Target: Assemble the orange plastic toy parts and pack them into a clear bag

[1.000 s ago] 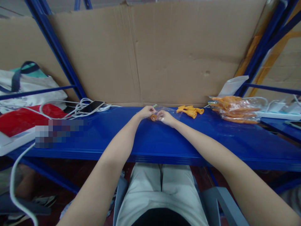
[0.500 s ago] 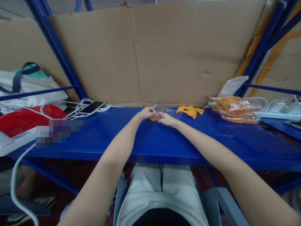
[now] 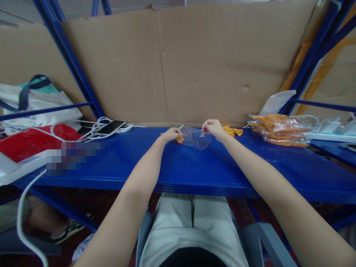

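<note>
A clear plastic bag [image 3: 196,139] is spread between my hands just above or on the blue table, with a small green strip at its left end. My left hand [image 3: 171,135] is closed on that end. Right at its fingertips shows the round open end of an orange plastic piece [image 3: 180,139]; whether it lies inside the bag I cannot tell. My right hand [image 3: 213,128] pinches the bag's right side with bent fingers. Just beyond the right wrist lie several loose orange plastic pieces [image 3: 237,131], partly hidden by it.
A pile of clear bags filled with orange pieces [image 3: 278,129] sits at the right, near a white power strip [image 3: 330,136]. On the left are a phone [image 3: 111,127], coiled white cables [image 3: 126,128], a red item [image 3: 63,133] and a cloth bag [image 3: 41,105]. Cardboard [image 3: 208,63] backs the table.
My right hand has moved right and slightly up, away from the left, and the bag is now stretched out between them. My left hand stays nearly in place beside the orange piece.
</note>
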`<state>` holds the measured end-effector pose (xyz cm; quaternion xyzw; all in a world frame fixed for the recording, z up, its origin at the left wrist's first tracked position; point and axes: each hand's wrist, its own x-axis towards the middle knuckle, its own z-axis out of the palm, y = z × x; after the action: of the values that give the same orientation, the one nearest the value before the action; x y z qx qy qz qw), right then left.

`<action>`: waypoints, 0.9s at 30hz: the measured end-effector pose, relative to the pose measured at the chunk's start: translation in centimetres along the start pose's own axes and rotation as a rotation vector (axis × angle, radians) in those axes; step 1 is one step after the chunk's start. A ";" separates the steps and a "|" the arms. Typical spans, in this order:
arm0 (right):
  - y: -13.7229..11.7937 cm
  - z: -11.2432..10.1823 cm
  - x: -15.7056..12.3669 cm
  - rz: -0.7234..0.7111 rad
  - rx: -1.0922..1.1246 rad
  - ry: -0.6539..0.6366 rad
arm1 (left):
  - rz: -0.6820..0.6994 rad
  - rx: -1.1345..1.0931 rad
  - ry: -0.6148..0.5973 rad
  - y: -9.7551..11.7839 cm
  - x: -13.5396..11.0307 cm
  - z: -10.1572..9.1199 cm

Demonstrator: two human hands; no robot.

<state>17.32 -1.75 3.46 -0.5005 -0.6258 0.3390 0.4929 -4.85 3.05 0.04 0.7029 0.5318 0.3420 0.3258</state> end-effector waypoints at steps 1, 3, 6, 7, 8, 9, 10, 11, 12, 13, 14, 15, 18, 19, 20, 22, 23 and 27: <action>0.0 -0.9 0.3 0.012 -0.020 0.041 | -0.002 0.007 0.019 -0.2 0.0 -0.2; 0.3 -2.6 0.7 0.011 -0.100 0.116 | -0.015 0.039 0.055 -0.7 0.1 -0.8; 1.3 -4.7 1.0 -0.020 -0.487 0.153 | -0.035 0.114 0.121 -1.2 0.2 -1.5; 1.7 -5.1 0.9 -0.021 -0.667 0.133 | -0.035 0.136 0.144 -1.4 0.2 -1.7; 2.1 -5.4 0.8 -0.021 -0.831 0.101 | -0.032 0.153 0.166 -1.5 0.3 -1.8; 2.4 -5.6 0.7 -0.003 -0.974 0.044 | -0.027 0.165 0.183 -1.6 0.3 -2.0; 2.7 -5.6 0.6 0.020 -1.084 -0.022 | -0.024 0.176 0.195 -1.7 0.3 -2.0; 2.9 -5.5 0.5 0.038 -1.158 -0.090 | -0.020 0.184 0.202 -1.8 0.3 -2.1; 3.1 -5.4 0.5 0.049 -1.201 -0.152 | -0.017 0.189 0.207 -1.9 0.3 -2.1; 3.2 -5.2 0.5 0.045 -1.219 -0.198 | -0.013 0.189 0.211 -2.0 0.3 -2.1; 3.3 -5.1 0.5 0.027 -1.217 -0.227 | -0.009 0.186 0.215 -2.0 0.3 -2.1; 3.3 -4.9 0.6 -0.003 -1.201 -0.240 | -0.005 0.179 0.217 -2.1 0.4 -2.1; 3.4 -4.4 0.8 -0.100 -1.124 -0.287 | -0.001 0.155 0.214 -2.3 0.5 -2.1; 3.4 -4.3 0.8 -0.122 -1.103 -0.304 | -0.002 0.151 0.211 -2.3 0.5 -2.1; 3.4 -4.3 0.9 -0.134 -1.092 -0.312 | -0.004 0.150 0.208 -2.3 0.5 -2.1; 3.5 -4.3 1.1 -0.128 -1.097 -0.310 | -0.005 0.155 0.210 -2.2 0.4 -2.1; 3.5 -4.4 1.2 -0.112 -1.113 -0.300 | -0.004 0.160 0.213 -2.1 0.3 -2.0; 3.7 -5.2 1.9 -0.084 -1.149 -0.233 | -0.016 0.199 0.219 -1.6 -0.1 -1.8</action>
<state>23.31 0.71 2.08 -0.6217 -0.7785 -0.0217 0.0833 -7.24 3.52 -0.27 0.6859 0.6009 0.3597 0.1975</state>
